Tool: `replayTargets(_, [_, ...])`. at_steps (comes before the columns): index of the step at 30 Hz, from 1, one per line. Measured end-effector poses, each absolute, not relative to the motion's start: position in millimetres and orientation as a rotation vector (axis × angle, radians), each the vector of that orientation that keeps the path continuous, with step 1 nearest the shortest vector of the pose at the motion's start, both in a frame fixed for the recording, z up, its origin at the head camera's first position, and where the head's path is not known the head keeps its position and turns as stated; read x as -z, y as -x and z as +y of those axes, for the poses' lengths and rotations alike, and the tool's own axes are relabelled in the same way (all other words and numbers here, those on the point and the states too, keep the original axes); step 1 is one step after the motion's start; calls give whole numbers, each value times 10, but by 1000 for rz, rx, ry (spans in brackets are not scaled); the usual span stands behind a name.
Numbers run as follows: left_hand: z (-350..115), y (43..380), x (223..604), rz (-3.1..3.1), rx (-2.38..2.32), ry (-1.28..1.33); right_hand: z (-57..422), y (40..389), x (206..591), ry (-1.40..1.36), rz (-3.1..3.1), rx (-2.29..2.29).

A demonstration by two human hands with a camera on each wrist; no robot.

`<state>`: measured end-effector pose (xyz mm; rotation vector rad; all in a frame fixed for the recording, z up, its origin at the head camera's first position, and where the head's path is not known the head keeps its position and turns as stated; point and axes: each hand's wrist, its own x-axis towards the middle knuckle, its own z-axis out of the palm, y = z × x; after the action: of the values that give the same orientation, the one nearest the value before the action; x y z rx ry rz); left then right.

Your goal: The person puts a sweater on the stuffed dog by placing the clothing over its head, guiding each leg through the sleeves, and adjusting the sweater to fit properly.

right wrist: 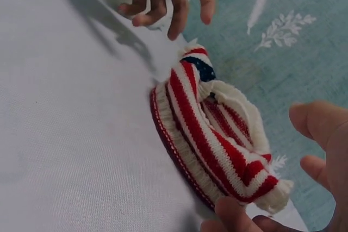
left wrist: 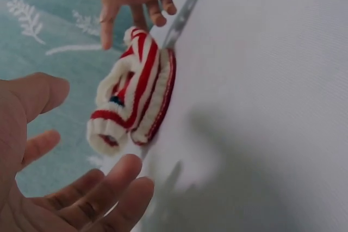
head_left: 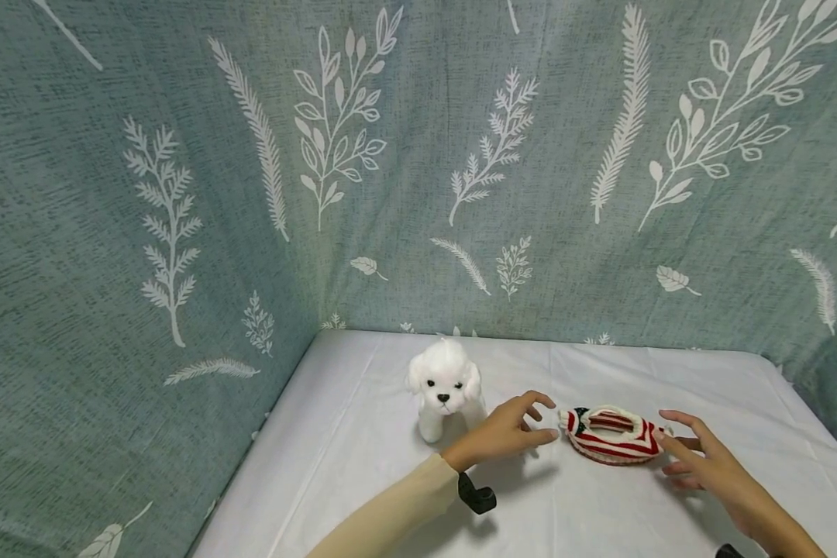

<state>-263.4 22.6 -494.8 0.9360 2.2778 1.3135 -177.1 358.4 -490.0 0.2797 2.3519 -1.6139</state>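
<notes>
A small knitted sweater [head_left: 617, 449] with red and white stripes, a navy patch and a cream-ribbed neck opening sits on the white-covered table. Its two short sleeves stick out to the sides. My left hand [head_left: 509, 426] hovers by the left sleeve, fingers parted and holding nothing. On the other side, my right hand [head_left: 704, 461] reaches round the right sleeve with spread fingers; its fingertips overlap the sleeve in the head view. In the right wrist view, the sweater [right wrist: 201, 134] lies between both hands, its neck opening facing up.
A white plush dog [head_left: 446, 380] stands upright on the table, behind and left of my left hand. The white table cover [head_left: 349, 434] meets green-grey curtains [head_left: 404, 194] with leaf prints at the back and sides. A black strap [head_left: 477, 494] hangs at my left wrist.
</notes>
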Motion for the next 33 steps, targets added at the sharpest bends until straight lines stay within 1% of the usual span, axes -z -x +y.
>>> replayTargets(9, [425, 2687, 5053, 2117, -1455, -863, 3610, 1839, 4968, -315, 2267, 1696])
replayTargets(20, [574, 2741, 5100, 2086, -1503, -786, 3593, 1881, 5046, -266, 2243, 1781])
replayTargets(33, [701, 2828, 5185, 1988, -1552, -750, 3512, 1980, 5129, -295, 2225, 1747])
